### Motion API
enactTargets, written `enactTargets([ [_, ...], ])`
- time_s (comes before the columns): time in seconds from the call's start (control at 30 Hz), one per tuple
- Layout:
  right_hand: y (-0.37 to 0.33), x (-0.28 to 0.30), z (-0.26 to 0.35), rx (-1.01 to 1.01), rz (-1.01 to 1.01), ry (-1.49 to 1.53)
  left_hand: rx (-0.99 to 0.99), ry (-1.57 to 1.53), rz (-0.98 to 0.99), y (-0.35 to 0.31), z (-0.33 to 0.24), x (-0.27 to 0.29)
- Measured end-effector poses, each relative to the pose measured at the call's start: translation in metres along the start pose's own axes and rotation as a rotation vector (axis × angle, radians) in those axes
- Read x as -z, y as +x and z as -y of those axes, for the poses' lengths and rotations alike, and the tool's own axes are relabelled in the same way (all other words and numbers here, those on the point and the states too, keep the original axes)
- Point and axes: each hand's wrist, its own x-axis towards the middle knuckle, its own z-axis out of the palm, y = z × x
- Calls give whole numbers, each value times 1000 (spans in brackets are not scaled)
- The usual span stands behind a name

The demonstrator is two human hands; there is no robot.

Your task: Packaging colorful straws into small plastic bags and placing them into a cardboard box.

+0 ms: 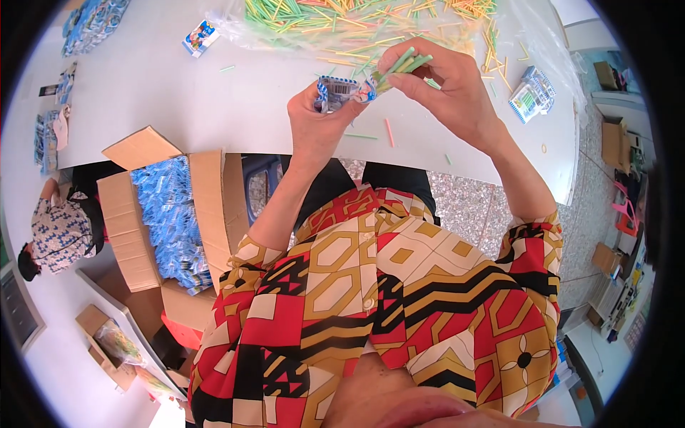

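Observation:
My left hand (314, 128) grips a small blue and white plastic packet (338, 91) over the front part of the table. Closed around a small bunch of thin green and yellowish sticks (408, 64) is my right hand (457, 89). The lower ends of the sticks are at the packet's right end, next to my left thumb. Whether they are inside it I cannot tell. Beyond both hands lies a big heap of green, yellow and orange sticks (371, 16) on clear plastic.
On the white table (235, 107) lie stray sticks, a blue and white pack (200, 38) and a stack of packets (533, 95). An open cardboard box (127, 228) full of blue packets (171, 221) stands at my left. Another person (68, 225) is farther left.

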Motion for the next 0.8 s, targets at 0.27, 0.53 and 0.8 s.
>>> enactTargets([
  [0.27, 1, 1, 1, -163, 53, 134, 16, 25, 48, 0, 0, 0],
  [0.53, 6, 11, 6, -32, 0, 54, 92, -159, 122, 1, 1, 3],
  [0.8, -11, 2, -34, -173, 97, 481, 137, -335, 168, 6, -1, 4],
])
